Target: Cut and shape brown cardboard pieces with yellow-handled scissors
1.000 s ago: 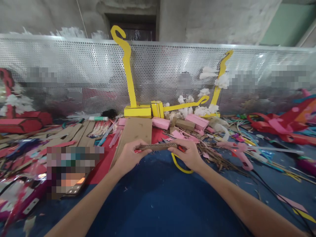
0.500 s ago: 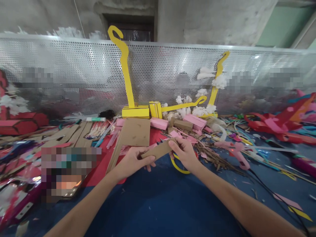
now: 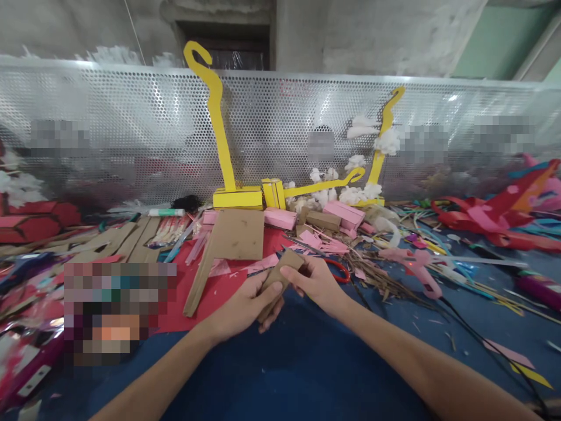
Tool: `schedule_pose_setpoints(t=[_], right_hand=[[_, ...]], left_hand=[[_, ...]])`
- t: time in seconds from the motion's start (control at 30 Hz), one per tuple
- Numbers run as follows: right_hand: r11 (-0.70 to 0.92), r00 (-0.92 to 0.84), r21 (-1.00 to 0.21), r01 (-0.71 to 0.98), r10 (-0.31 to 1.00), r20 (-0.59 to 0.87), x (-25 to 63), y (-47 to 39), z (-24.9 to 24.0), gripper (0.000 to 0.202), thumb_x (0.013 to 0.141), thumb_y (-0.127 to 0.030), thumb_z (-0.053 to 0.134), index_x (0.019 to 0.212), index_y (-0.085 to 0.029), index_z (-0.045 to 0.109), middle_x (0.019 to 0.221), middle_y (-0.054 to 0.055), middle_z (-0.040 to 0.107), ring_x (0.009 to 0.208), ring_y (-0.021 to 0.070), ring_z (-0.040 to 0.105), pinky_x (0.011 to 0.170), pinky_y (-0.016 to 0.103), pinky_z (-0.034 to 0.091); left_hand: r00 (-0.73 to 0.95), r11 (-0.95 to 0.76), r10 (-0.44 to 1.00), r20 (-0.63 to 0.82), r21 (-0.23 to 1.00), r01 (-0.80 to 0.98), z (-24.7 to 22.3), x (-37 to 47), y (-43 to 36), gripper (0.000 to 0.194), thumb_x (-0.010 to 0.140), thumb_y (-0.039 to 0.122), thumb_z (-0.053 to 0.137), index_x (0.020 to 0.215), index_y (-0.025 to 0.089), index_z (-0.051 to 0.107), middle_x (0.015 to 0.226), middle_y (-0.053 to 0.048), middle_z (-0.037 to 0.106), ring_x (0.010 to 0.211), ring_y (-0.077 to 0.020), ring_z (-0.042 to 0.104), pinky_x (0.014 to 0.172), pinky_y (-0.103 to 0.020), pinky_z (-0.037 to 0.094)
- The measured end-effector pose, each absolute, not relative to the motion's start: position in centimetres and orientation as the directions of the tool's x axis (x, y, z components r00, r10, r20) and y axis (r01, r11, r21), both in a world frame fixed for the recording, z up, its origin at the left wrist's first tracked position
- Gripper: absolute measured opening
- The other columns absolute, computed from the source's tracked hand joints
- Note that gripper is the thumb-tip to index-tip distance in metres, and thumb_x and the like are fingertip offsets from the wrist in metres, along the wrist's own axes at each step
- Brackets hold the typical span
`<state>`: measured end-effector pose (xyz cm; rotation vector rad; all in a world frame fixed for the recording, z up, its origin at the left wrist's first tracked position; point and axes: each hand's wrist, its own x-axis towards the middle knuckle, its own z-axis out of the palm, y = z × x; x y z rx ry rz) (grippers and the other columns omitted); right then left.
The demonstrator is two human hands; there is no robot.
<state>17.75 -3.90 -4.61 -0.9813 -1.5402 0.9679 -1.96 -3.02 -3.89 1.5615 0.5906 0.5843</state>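
Note:
Between my hands is a small strip of brown cardboard (image 3: 280,273), tilted and seemingly bent or folded at its lower end. My left hand (image 3: 252,301) grips its lower left part, thumb on top and fingers underneath. At the upper right end, my right hand (image 3: 318,280) pinches the strip between thumb and fingers. Behind the right hand lie scissors with a red handle (image 3: 338,271), partly covered by that hand. A larger flat piece of cardboard (image 3: 239,234) rests on red sheet material (image 3: 175,304) beyond my left hand.
Yellow hook-topped cardboard shapes (image 3: 219,134) stand against a perforated metal panel (image 3: 272,128). A pink glue gun (image 3: 416,266) with a black cord lies at right. Pink wrapped boxes (image 3: 280,218), cardboard scraps and thin brown strips (image 3: 390,280) clutter the blue table surface (image 3: 263,374).
The cardboard strip has turned steeper and appears bent, with my hands closer together. The scissors' yellow handle loop, seen before below my right hand, is now mostly hidden. The view has shifted slightly.

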Motion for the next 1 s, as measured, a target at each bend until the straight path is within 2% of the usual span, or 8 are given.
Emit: schedule_pose_setpoints(t=[0.13, 0.33, 0.83, 0.93, 1.0], right_hand=[[0.326, -0.137, -0.938, 0.115, 0.941, 0.310, 17.7, -4.2, -4.5, 0.040, 0.089, -0.055, 0.067, 0.074, -0.019, 0.059, 0.051, -0.006, 0.052, 0.041, 0.0079, 0.045, 0.042, 0.021, 0.033], [0.307, -0.139, -0.943, 0.128, 0.947, 0.290, 17.9, -4.0, -4.7, 0.045, 0.090, -0.058, 0.065, 0.069, -0.018, 0.060, 0.050, -0.005, 0.054, 0.040, 0.0086, 0.046, 0.041, 0.021, 0.034], [0.344, -0.165, -0.928, 0.145, 0.933, 0.320, 17.9, -4.0, -4.5, 0.046, 0.092, -0.060, 0.061, 0.071, -0.019, 0.058, 0.052, -0.004, 0.053, 0.046, 0.0103, 0.049, 0.047, 0.022, 0.038], [0.352, -0.170, -0.924, 0.149, 0.930, 0.326, 18.1, -3.8, -4.7, 0.045, 0.091, -0.060, 0.062, 0.073, -0.019, 0.059, 0.054, -0.004, 0.054, 0.047, 0.0105, 0.048, 0.046, 0.022, 0.036], [0.358, -0.167, -0.922, 0.147, 0.928, 0.334, 18.2, -3.6, -4.9, 0.045, 0.091, -0.059, 0.063, 0.072, -0.018, 0.059, 0.055, -0.004, 0.053, 0.047, 0.0101, 0.046, 0.046, 0.023, 0.034]], left_hand=[[0.699, -0.041, 0.715, 0.033, 0.999, -0.005, -4.3, -1.3, -3.6, 0.039, 0.097, 0.058, 0.050, 0.099, 0.019, 0.052, 0.069, 0.005, 0.051, 0.043, -0.0050, 0.043, 0.039, -0.017, 0.035], [0.670, -0.094, 0.740, 0.061, 0.995, 0.013, -4.3, -1.1, -3.7, 0.042, 0.096, 0.059, 0.049, 0.102, 0.018, 0.054, 0.068, 0.005, 0.050, 0.040, -0.0040, 0.040, 0.037, -0.016, 0.030], [0.575, -0.168, 0.811, 0.104, 0.984, 0.059, -5.1, -0.7, -3.7, 0.035, 0.095, 0.053, 0.054, 0.101, 0.018, 0.053, 0.063, 0.007, 0.052, 0.036, -0.0045, 0.038, 0.034, -0.016, 0.029], [0.610, -0.158, 0.788, 0.082, 0.985, 0.072, -4.7, -0.9, -3.7, 0.037, 0.097, 0.054, 0.050, 0.100, 0.018, 0.054, 0.065, 0.004, 0.057, 0.039, -0.0073, 0.045, 0.039, -0.019, 0.035], [0.638, -0.185, 0.765, 0.081, 0.978, 0.098, -4.3, -1.2, -3.8, 0.038, 0.099, 0.054, 0.047, 0.097, 0.017, 0.057, 0.069, 0.000, 0.060, 0.051, -0.0109, 0.054, 0.048, -0.022, 0.043]])
